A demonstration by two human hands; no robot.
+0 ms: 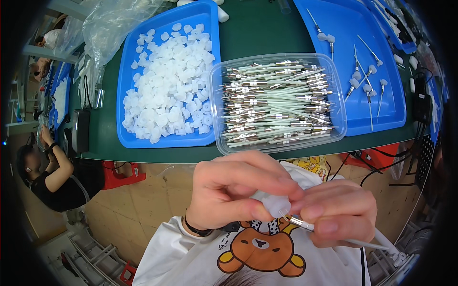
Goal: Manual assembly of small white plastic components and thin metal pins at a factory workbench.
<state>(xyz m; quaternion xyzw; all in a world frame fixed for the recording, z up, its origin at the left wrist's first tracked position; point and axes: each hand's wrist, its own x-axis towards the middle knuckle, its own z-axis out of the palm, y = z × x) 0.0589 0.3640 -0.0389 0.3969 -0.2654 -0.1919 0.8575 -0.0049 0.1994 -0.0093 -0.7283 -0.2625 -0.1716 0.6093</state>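
My left hand (234, 190) pinches a translucent white plastic cap (276, 206) between thumb and fingers, in front of my chest. Close beside it, my right hand (338, 212) is closed round a thin rod (301, 223) with a metal collar and a pale green shaft. Fine wires at the rod's tip reach up to the cap; whether they enter it I cannot tell. Beyond my hands, a clear plastic box (281, 141) holds many similar rods lying crosswise. On its left, a blue tray (122, 95) is heaped with loose white caps (164, 86).
A blue tray (396, 107) at the right holds several rods with caps fitted. The trays stand on a green table (257, 28). Plastic bags (107, 33) lie at the far left. Another person (57, 176) works at the left, near a red stool (121, 176). Cables (405, 157) hang at the right.
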